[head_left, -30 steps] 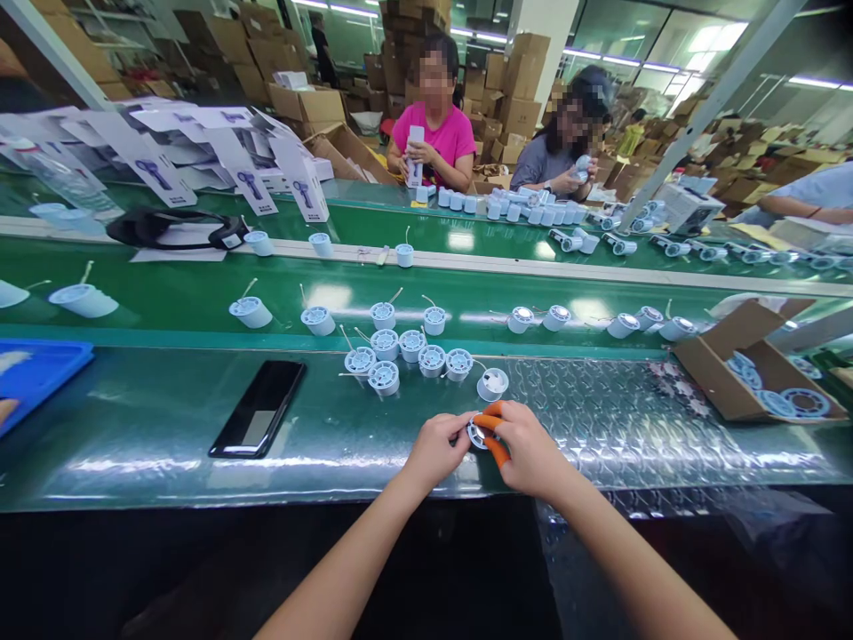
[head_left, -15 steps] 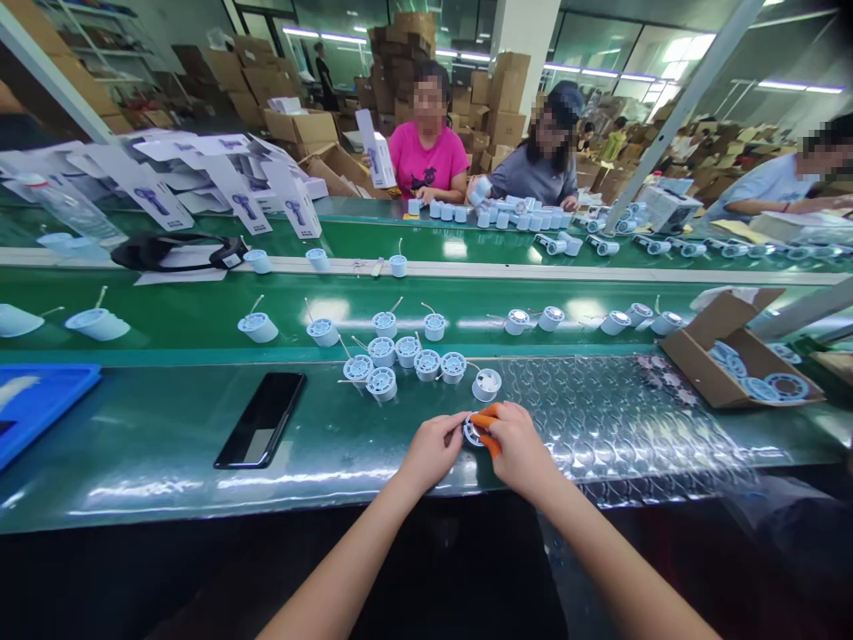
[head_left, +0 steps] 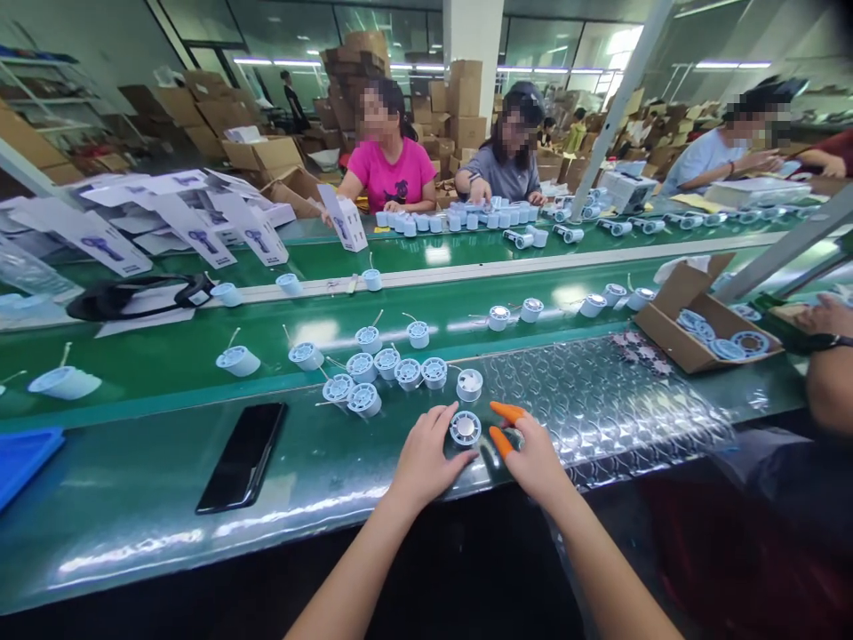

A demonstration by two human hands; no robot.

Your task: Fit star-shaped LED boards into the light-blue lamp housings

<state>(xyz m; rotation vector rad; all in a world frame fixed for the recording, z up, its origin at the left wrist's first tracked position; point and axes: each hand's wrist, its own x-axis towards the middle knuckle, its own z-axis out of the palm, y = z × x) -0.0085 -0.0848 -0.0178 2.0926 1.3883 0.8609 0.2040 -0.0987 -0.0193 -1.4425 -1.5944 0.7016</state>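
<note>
A small pale-blue round fan housing with a silver centre (head_left: pixel 465 428) lies on the green conveyor belt (head_left: pixel 160 507) between my hands. My left hand (head_left: pixel 425 462) curves around its left side, with fingers and thumb on either side of it, and does not lift it. My right hand (head_left: pixel 535 462) stands a little to the right, touching nothing. Orange finger cots (head_left: pixel 501 427) cover its thumb and index finger, which are spread apart. Just above my hands stands a white-faced cup-shaped housing (head_left: pixel 469 385).
Several wired blue housings (head_left: pixel 379 369) crowd the belt to the upper left. A black phone (head_left: pixel 242 458) lies left, bubble wrap (head_left: pixel 600 400) right, and a cardboard box of blue rings (head_left: pixel 699 320) beyond it. Co-workers (head_left: pixel 390 164) sit across the belts; another person's hand (head_left: pixel 826 316) shows far right.
My hands have moved apart, and the orange-capped fingers have let go of the round housing, which now lies on the belt. The view has swung, tilting the scene and shifting it leftward.
</note>
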